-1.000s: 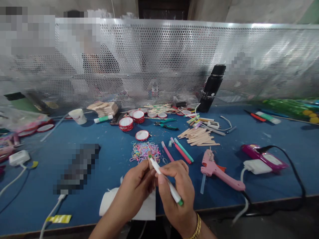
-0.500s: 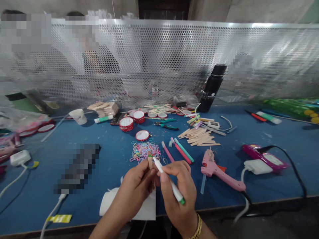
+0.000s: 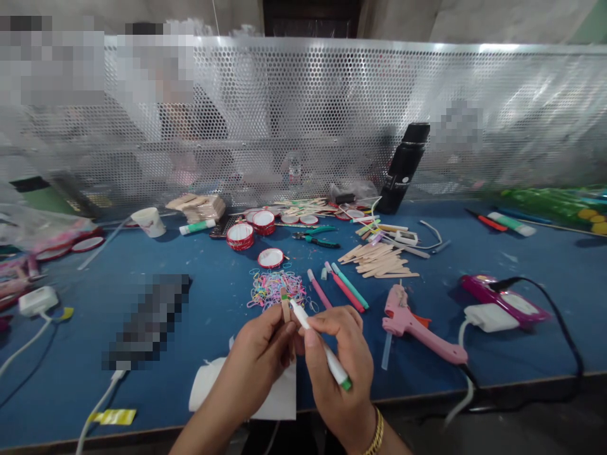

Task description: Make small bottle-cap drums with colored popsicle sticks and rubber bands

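Between thumb and fingers my left hand point(image 3: 263, 344) pinches a wooden craft stick point(image 3: 285, 309), held upright with a green mark near its top end. My right hand point(image 3: 339, 354) grips a white marker point(image 3: 334, 365) with a green end, its tip beside the stick's marked part; whether they touch I cannot tell. Just beyond the hands lies a heap of pastel rubber bands point(image 3: 275, 287). A pink marker point(image 3: 319, 289), a red one point(image 3: 348, 287) and a teal one point(image 3: 353, 287) lie to the right of it. White paper point(image 3: 279, 398) is partly hidden under my left hand.
A pink glue gun point(image 3: 417, 328) lies at right, near a magenta device point(image 3: 502, 300) with cables. Craft sticks point(image 3: 382, 259), pliers point(image 3: 317, 238) and red-rimmed rings point(image 3: 240, 236) lie farther back. A black bottle point(image 3: 403, 170) stands by the perforated screen point(image 3: 294, 114). At left is a phone point(image 3: 149, 322).
Almost nothing differs. Both hands keep the same hold on the stick and the marker, with the marker's tip shifted only very slightly.
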Action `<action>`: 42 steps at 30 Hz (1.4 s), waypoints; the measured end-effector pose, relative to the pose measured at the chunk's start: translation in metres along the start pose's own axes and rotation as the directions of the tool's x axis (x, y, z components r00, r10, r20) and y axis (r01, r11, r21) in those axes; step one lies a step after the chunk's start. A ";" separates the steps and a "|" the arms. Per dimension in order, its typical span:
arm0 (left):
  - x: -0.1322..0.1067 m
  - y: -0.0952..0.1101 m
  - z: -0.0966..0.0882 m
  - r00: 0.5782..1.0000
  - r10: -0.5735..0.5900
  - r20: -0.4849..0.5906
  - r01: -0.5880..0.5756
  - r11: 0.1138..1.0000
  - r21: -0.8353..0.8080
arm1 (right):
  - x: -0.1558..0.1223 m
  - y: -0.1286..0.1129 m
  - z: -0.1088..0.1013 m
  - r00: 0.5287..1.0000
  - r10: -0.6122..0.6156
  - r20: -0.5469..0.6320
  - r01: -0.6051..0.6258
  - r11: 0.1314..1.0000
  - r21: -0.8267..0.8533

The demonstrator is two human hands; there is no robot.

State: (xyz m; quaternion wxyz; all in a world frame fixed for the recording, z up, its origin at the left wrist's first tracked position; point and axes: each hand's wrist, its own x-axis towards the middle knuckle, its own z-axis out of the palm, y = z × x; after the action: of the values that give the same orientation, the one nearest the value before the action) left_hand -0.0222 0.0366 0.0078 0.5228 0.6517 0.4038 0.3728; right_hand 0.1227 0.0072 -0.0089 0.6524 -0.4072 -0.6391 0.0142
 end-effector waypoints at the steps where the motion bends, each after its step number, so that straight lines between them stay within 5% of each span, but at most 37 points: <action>1: 0.000 0.001 0.000 1.000 -0.001 0.001 0.001 1.000 -0.013 | 0.000 0.000 0.000 1.000 -0.005 0.003 0.005 1.000 0.004; 42: 0.000 0.001 0.002 1.000 -0.026 -0.017 0.025 0.999 -0.038 | 0.000 0.000 0.000 0.999 -0.032 0.022 0.032 0.999 0.016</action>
State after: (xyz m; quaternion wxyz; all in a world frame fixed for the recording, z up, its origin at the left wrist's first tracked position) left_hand -0.0206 0.0358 0.0083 0.5361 0.6332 0.4095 0.3793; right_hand 0.1230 0.0073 -0.0090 0.6484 -0.3915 -0.6528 0.0134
